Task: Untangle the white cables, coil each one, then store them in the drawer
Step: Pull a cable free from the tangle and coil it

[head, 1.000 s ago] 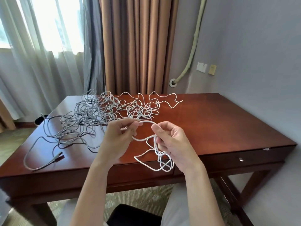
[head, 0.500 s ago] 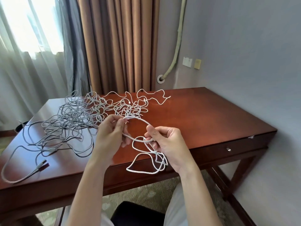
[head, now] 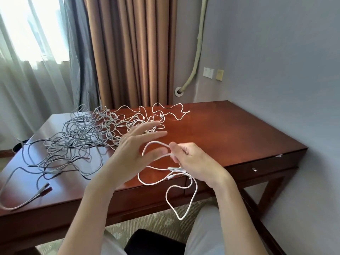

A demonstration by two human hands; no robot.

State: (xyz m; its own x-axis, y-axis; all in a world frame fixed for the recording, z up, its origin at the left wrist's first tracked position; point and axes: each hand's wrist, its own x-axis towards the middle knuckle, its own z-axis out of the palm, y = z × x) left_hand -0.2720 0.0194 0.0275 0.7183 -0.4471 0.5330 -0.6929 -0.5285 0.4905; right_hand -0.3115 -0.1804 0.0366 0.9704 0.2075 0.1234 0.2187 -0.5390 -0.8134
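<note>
My right hand [head: 195,162] grips a white cable [head: 191,197] gathered in loose loops; one loop hangs below the desk's front edge. My left hand [head: 136,150] hovers just left of it with its fingers spread and straight, holding nothing. Behind the hands a tangle of white cables [head: 145,118] lies on the desk, mixed on its left side with a larger heap of grey cables [head: 77,137]. The drawer [head: 257,168] in the desk's front right is closed, with a small metal knob.
The dark wooden desk [head: 230,133] stands against a grey wall. A grey cable end with a plug [head: 43,189] lies near the front left edge. Curtains hang behind the desk. My knees and a dark chair seat [head: 152,242] are below.
My left hand has let go of the white cable and spread its fingers. The loops in my right hand hang lower, over the desk edge. The view shifted.
</note>
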